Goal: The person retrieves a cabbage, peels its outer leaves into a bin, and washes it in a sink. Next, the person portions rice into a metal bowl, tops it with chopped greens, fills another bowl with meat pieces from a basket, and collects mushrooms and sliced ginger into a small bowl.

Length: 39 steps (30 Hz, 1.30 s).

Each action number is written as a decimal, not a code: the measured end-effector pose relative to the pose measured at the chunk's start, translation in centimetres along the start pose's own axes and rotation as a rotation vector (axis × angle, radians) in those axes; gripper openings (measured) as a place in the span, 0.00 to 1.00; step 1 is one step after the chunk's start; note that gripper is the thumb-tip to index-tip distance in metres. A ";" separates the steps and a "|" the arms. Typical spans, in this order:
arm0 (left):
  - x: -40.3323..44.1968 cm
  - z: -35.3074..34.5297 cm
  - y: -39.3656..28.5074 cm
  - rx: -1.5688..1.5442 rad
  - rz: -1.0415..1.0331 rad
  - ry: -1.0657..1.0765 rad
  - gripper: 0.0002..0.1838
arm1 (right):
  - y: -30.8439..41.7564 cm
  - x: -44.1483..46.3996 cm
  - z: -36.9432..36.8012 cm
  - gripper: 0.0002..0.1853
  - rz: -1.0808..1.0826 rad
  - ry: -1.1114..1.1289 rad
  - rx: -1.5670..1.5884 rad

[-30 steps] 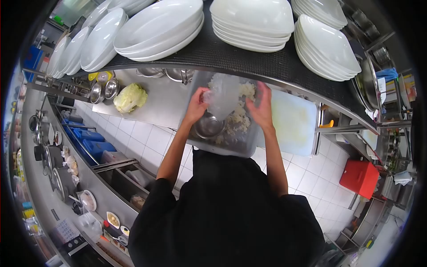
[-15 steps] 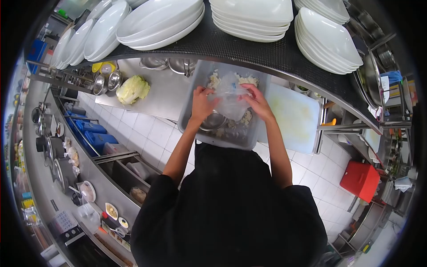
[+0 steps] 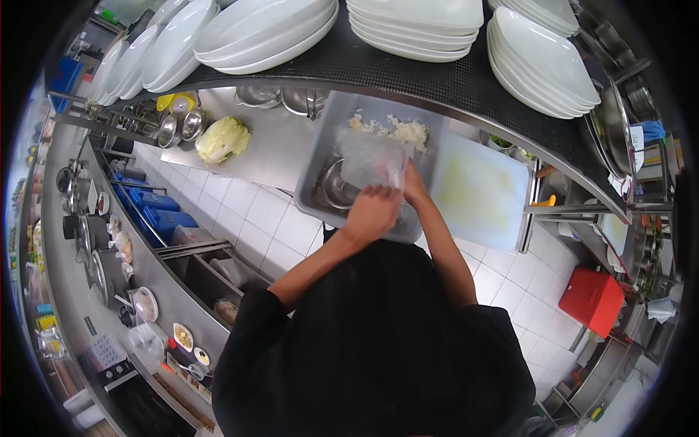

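A clear plastic bag (image 3: 364, 162) stretches over the grey tub (image 3: 309, 164), slightly smeared by motion. My left hand (image 3: 376, 211) is closed, its fingers curled at the bag's near edge. Just beyond it, my right hand (image 3: 412, 182) pinches the bag's right side, though its fingertips are partly blurred. Inside the tub, a round metal bowl (image 3: 336, 187) lies to the left, partly behind the bag. Chopped white pieces (image 3: 411, 134) are heaped along the tub's far side.
A pale cutting board (image 3: 484, 193) adjoins the tub on the right. Left of it, a cabbage-like leafy head (image 3: 223, 140) rests on the steel counter (image 3: 273, 149). Stacked white plates (image 3: 415, 29) line the dark overhead shelf (image 3: 378, 84). A red bin (image 3: 591, 300) stands at right.
My left hand has swung right and nearer to my body, meeting my right hand. The bag has shifted with them, uncovering more of the bowl and the white pieces.
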<state>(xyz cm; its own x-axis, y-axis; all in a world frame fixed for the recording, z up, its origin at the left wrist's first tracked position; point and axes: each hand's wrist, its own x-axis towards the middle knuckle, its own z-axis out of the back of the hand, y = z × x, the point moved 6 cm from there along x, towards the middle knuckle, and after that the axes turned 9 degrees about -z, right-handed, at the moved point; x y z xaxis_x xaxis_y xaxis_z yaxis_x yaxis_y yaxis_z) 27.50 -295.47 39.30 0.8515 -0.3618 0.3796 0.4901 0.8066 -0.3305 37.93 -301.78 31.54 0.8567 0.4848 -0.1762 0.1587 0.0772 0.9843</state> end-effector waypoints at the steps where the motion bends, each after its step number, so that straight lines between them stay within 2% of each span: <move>1: -0.1 0.0 -0.6 -0.010 -0.038 0.001 0.04 | -0.9 0.6 -0.3 0.17 -0.001 0.062 0.074; 3: -0.1 0.5 -1.5 -0.059 -0.117 0.012 0.04 | -2.7 1.7 -0.9 0.17 -0.019 0.178 0.165; 5: -0.6 1.2 -2.2 -0.134 -0.200 0.040 0.04 | -5.7 2.8 -1.6 0.18 -0.042 0.234 0.078; 6: -1.0 1.0 -1.3 -0.199 -0.127 0.038 0.06 | -7.7 3.7 -1.9 0.18 -0.054 0.234 -0.070; 8: -2.2 0.0 1.7 -0.321 0.006 0.033 0.09 | -12.5 5.7 -2.6 0.18 -0.068 0.198 -0.558; 10: -4.2 -0.6 6.8 -0.206 0.274 0.098 0.17 | -15.8 7.6 -2.8 0.19 -0.124 0.169 -0.903; 12: -6.2 -0.5 11.6 0.136 0.381 0.061 0.24 | -15.5 7.8 -1.8 0.20 -0.186 0.123 -1.013; 14: -8.4 -2.6 16.2 0.172 0.559 0.128 0.28 | -12.2 6.7 -0.2 0.21 -0.250 0.061 -1.036; 17: -6.8 -5.5 20.8 -0.062 0.586 0.020 0.28 | -6.2 5.8 1.7 0.20 0.422 -0.302 -1.159; 19: -3.2 -5.4 21.8 -0.062 0.588 0.011 0.27 | -2.6 6.7 3.6 0.21 0.099 -0.222 -1.085; 21: 0.5 -6.8 24.5 -0.113 0.615 0.011 0.24 | -3.7 7.8 5.9 0.22 0.239 -0.372 -1.064; 22: 2.3 -7.3 25.2 -0.099 0.549 -0.015 0.21 | -3.8 7.9 6.7 0.22 0.313 -0.447 -1.052; 23: 3.8 -7.7 25.7 -0.085 0.482 -0.043 0.19 | -3.7 7.8 6.8 0.22 0.225 -0.386 -1.008; 25: 5.5 -8.8 26.0 -0.039 0.488 -0.037 0.18 | -2.9 5.8 6.7 0.22 0.048 -0.265 -0.916; 26: 6.2 -9.1 26.3 -0.016 0.490 -0.036 0.17 | -2.6 4.1 5.9 0.22 0.153 -0.271 -1.044; 28: 7.3 -10.0 27.9 -0.175 0.510 -0.031 0.19 | -3.2 1.1 3.7 0.21 0.369 -0.279 -1.295; 31: 7.6 -9.0 28.4 -0.238 0.489 -0.077 0.19 | -9.7 1.5 2.7 0.23 0.223 -0.106 -1.205; 32: 7.8 -8.0 28.4 -0.227 0.474 -0.103 0.20 | -11.1 2.8 1.8 0.24 0.136 -0.024 -1.471; 35: 5.0 -5.0 29.1 -0.596 0.686 -0.285 0.16 | -12.4 5.9 -0.3 0.23 -0.072 0.117 -1.525; 37: 0.7 -4.2 31.4 -0.645 0.676 -0.522 0.13 | -13.5 5.0 -0.8 0.22 0.120 0.006 -1.454; 38: -1.7 -2.2 31.0 -0.736 0.771 -0.483 0.15 | -13.7 4.4 -1.1 0.21 0.217 -0.048 -1.415; 39: -4.3 -0.4 29.5 -0.827 0.867 -0.444 0.16 | -14.0 4.1 -1.6 0.21 0.152 0.047 -0.923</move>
<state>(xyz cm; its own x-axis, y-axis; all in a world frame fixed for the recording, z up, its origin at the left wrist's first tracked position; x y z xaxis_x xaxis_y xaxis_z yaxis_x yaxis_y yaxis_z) 38.40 -270.37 27.59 0.8924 0.4503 -0.0273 -0.0863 0.1112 -0.9900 38.44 -299.47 17.09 0.8124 0.5796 -0.0639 -0.4230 0.6612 0.6195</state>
